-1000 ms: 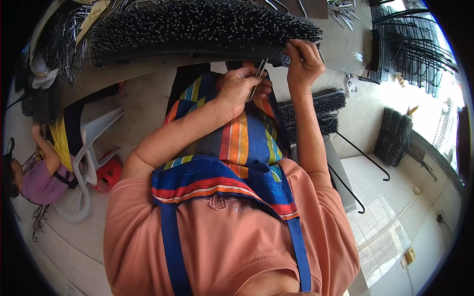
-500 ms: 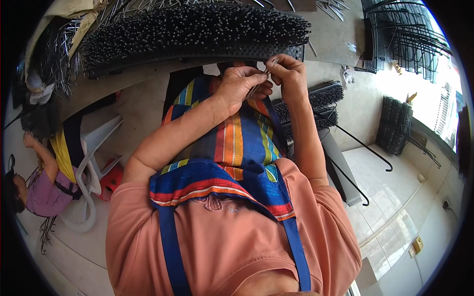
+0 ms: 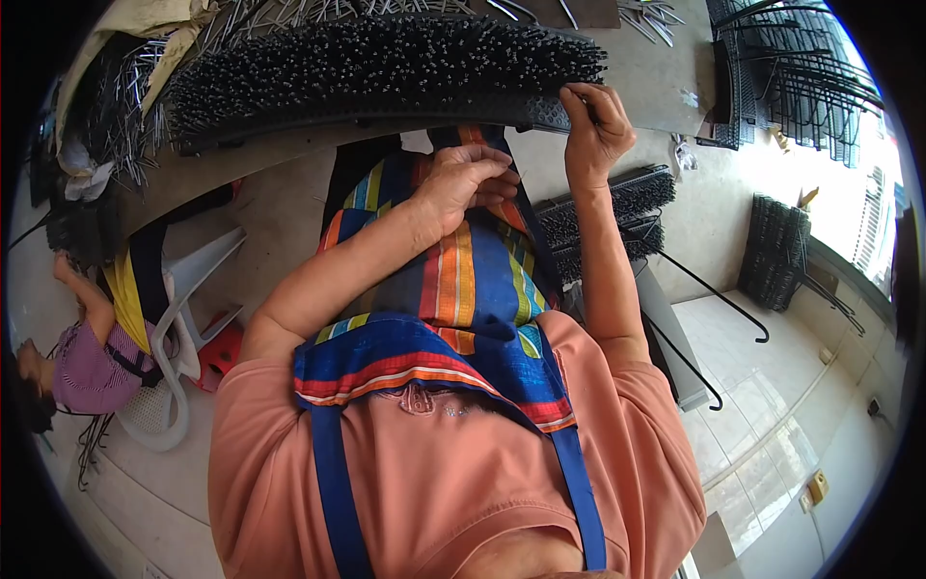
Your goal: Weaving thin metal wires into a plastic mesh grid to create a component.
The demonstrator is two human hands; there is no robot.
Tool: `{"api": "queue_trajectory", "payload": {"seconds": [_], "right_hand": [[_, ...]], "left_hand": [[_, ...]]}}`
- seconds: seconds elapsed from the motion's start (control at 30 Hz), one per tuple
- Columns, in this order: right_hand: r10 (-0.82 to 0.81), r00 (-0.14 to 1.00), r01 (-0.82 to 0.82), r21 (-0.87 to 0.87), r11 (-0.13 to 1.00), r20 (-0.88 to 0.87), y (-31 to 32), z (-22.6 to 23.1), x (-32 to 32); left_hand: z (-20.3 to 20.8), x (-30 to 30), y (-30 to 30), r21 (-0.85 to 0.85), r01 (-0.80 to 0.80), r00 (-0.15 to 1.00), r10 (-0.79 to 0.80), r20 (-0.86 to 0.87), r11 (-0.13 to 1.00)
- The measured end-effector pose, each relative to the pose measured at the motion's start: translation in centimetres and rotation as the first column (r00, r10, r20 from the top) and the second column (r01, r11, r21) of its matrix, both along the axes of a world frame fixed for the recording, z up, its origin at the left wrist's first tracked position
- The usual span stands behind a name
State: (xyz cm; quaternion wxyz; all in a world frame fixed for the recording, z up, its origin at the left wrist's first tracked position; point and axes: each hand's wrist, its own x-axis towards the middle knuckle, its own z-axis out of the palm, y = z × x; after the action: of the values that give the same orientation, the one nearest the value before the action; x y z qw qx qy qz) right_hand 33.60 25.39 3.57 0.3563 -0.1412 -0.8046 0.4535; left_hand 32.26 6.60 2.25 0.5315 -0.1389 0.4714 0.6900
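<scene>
A long black board (image 3: 540, 113), perforated with small holes, lies across the table in front of me. Dense short black bristles with shiny tips (image 3: 386, 63) stand up over most of it; a bare strip of holes shows along its near right edge. My right hand (image 3: 600, 133) is at the board's right end, thumb and forefinger pinched together at the bristles' edge; whatever sits in the pinch is too small to make out. Over my striped apron (image 3: 453, 280), short of the board, my left hand (image 3: 467, 183) is curled with thumb against fingers, its contents hidden.
Loose thin metal rods (image 3: 125, 106) pile up at the left, with more rods (image 3: 651, 19) at the back right. Black bristled boards (image 3: 612, 212) and hooked black rods (image 3: 714, 289) stand right of my lap. Another person (image 3: 96, 367) sits at the left by a white chair (image 3: 174, 396).
My hands were together over the lap, with thin metal pieces between them. The right hand has moved away, up and right to the board's end; the left stays nearly in place.
</scene>
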Motion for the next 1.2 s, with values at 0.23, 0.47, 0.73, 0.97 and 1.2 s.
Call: {"api": "queue_trajectory", "payload": {"seconds": [0.23,0.47,0.73,0.97,1.2], "right_hand": [[-0.042,0.992,0.023,0.153,0.988,0.123,-1.2,0.6,-0.9],[0.015,0.994,-0.039,0.23,0.973,0.106,-1.7,1.4,0.4],[0.351,0.864,-0.374,-0.008,0.928,0.362,-6.7,-3.4,6.2],[0.38,0.703,-0.3,-0.235,0.925,0.6,-6.9,-3.8,5.5],[0.41,0.688,-0.234,-0.351,0.907,0.599,-6.2,-5.4,4.9]], "left_hand": [[1.1,-0.5,-0.8,0.053,0.03,0.999,-0.028,-0.031,0.998],[9.9,-4.3,-6.3,0.273,-0.153,0.946,0.221,-0.236,0.95],[16.1,-21.8,-11.4,-0.095,-0.517,0.208,0.017,-0.978,0.851],[8.0,-33.8,-3.1,-0.533,-0.29,-0.494,-0.602,-0.628,0.795],[1.1,-36.6,4.7,-0.869,-0.329,-0.432,-0.877,-0.21,0.37]]}}
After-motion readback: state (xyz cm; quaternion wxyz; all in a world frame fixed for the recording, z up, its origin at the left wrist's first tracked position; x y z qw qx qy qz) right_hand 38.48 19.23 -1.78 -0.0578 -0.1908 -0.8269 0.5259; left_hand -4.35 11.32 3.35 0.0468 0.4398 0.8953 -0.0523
